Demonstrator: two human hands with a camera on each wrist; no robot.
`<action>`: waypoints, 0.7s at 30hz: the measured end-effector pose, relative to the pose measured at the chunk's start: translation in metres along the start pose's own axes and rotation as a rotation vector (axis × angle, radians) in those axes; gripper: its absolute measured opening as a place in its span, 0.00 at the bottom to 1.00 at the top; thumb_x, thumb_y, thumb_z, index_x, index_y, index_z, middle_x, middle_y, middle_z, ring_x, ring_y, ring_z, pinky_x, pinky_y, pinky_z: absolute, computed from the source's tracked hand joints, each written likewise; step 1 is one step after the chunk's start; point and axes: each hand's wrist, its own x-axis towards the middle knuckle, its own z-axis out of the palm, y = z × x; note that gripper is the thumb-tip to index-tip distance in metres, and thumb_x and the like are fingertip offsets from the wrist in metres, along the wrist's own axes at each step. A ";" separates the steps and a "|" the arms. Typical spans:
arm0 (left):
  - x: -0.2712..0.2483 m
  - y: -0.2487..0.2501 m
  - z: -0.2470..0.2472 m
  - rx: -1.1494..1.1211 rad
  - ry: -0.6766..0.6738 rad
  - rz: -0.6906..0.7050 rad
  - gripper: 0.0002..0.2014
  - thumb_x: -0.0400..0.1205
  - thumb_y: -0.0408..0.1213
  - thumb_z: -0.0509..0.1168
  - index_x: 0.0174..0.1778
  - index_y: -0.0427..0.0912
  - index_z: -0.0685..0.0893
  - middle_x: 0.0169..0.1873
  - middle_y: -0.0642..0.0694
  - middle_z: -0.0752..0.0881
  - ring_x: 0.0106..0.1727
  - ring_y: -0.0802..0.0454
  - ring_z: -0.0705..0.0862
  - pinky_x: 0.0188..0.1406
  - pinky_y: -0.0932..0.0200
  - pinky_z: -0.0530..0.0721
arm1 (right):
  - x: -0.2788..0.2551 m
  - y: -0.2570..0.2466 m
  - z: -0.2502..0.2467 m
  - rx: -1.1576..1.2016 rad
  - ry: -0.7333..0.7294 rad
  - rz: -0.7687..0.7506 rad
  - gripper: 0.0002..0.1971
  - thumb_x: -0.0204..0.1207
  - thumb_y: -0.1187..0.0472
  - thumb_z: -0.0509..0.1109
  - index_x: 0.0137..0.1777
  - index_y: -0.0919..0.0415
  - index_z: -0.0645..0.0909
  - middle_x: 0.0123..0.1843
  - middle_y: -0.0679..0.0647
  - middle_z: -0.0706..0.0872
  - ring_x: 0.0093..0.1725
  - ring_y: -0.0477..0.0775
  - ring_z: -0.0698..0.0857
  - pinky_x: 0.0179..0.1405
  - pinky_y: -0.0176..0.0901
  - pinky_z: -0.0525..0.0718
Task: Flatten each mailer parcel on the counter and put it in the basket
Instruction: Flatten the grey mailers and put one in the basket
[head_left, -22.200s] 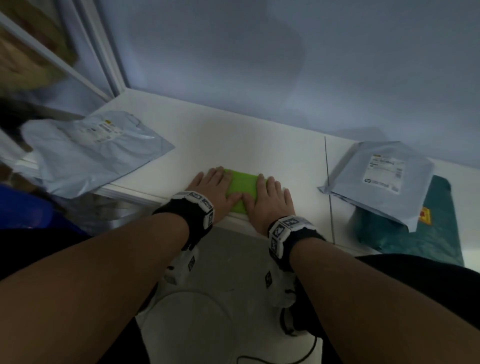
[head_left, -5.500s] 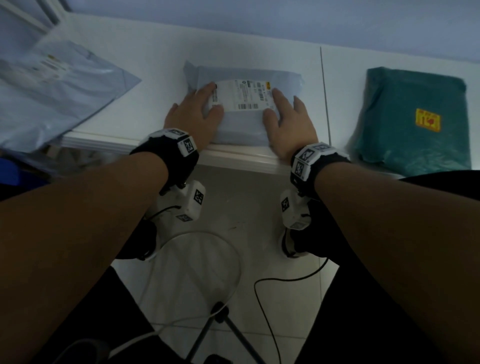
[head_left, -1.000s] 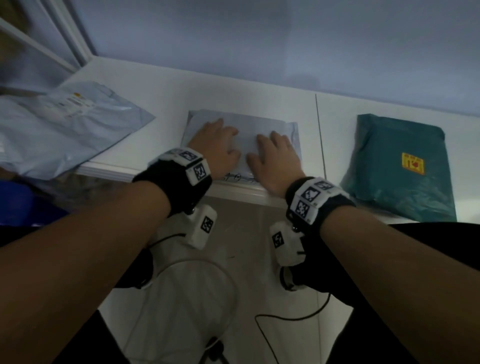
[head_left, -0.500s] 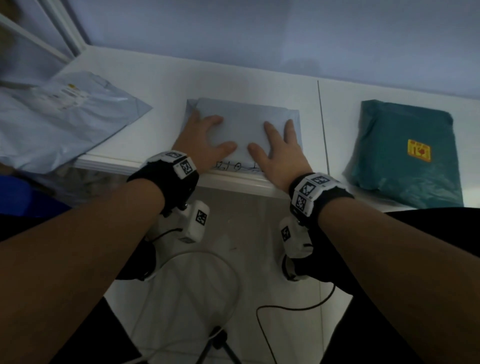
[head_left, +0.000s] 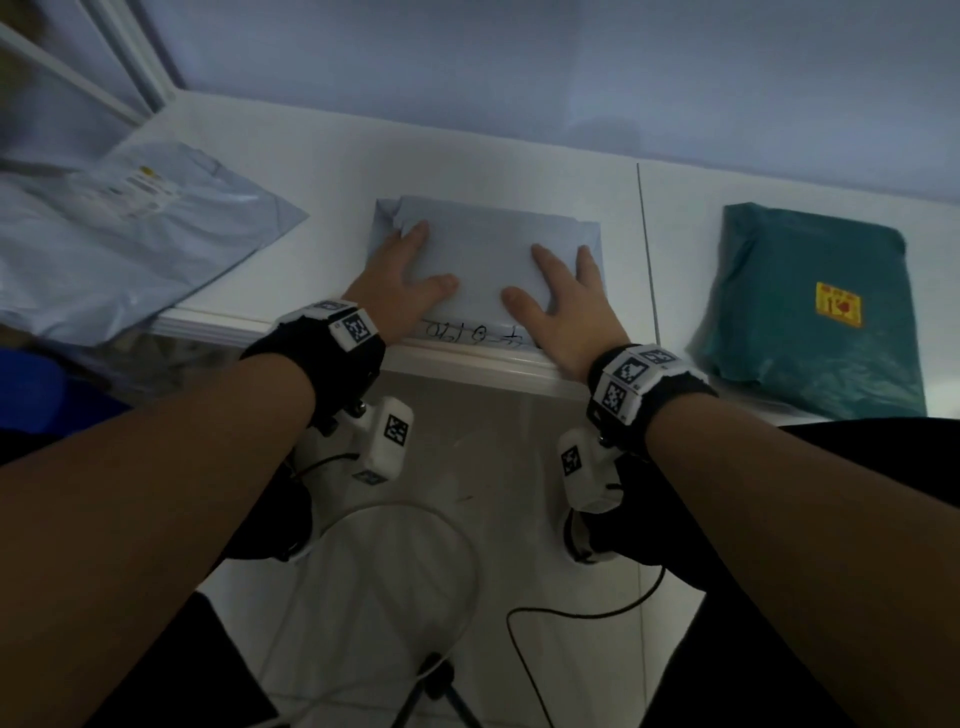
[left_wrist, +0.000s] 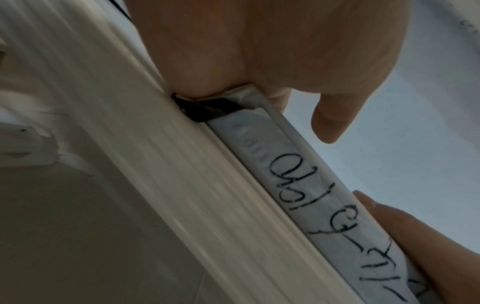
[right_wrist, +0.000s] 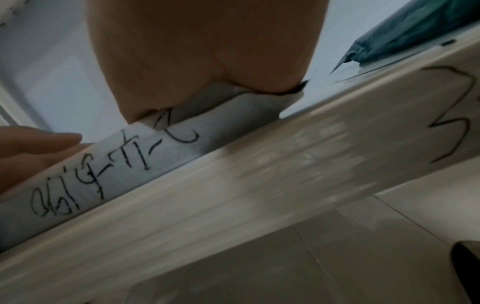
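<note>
A grey mailer parcel (head_left: 485, 249) lies at the front edge of the white counter (head_left: 332, 156), black handwriting along its near side (left_wrist: 306, 197) (right_wrist: 124, 162). My left hand (head_left: 400, 280) presses flat on its left part, fingers straight and spread. My right hand (head_left: 563, 296) presses flat on its right part in the same way. A teal mailer parcel (head_left: 810, 312) with a yellow sticker lies to the right. The teal parcel's corner (right_wrist: 405, 39) shows in the right wrist view. A larger grey mailer (head_left: 124, 234) lies at the left, overhanging the counter edge.
A wall rises behind the counter. A seam (head_left: 647, 249) splits the counter between the grey and teal parcels. Something blue (head_left: 36, 400) sits low at the left, below the counter. Cables and a stand lie on the tiled floor (head_left: 395, 597) by my legs.
Both hands slid apart on the grey parcel, from its middle toward its left and right ends. The parcel has stayed in place.
</note>
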 end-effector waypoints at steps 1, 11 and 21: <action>0.002 0.000 -0.001 -0.019 -0.006 -0.006 0.37 0.83 0.46 0.67 0.84 0.46 0.57 0.84 0.47 0.55 0.83 0.53 0.56 0.68 0.75 0.50 | 0.000 0.001 -0.002 0.007 -0.011 0.002 0.38 0.78 0.32 0.62 0.86 0.41 0.56 0.88 0.57 0.41 0.87 0.56 0.49 0.73 0.35 0.50; -0.001 -0.002 0.003 0.082 -0.021 0.033 0.44 0.75 0.57 0.66 0.85 0.44 0.57 0.84 0.44 0.54 0.83 0.51 0.57 0.70 0.73 0.49 | -0.001 0.005 -0.004 0.016 -0.048 0.011 0.36 0.79 0.31 0.60 0.85 0.35 0.53 0.89 0.57 0.42 0.87 0.55 0.46 0.74 0.38 0.49; -0.004 -0.003 0.004 0.129 -0.005 0.042 0.44 0.71 0.60 0.59 0.84 0.47 0.60 0.83 0.43 0.58 0.82 0.49 0.60 0.73 0.69 0.52 | -0.002 0.004 -0.002 0.050 -0.025 0.005 0.35 0.79 0.32 0.60 0.85 0.36 0.55 0.88 0.57 0.44 0.87 0.55 0.47 0.78 0.41 0.50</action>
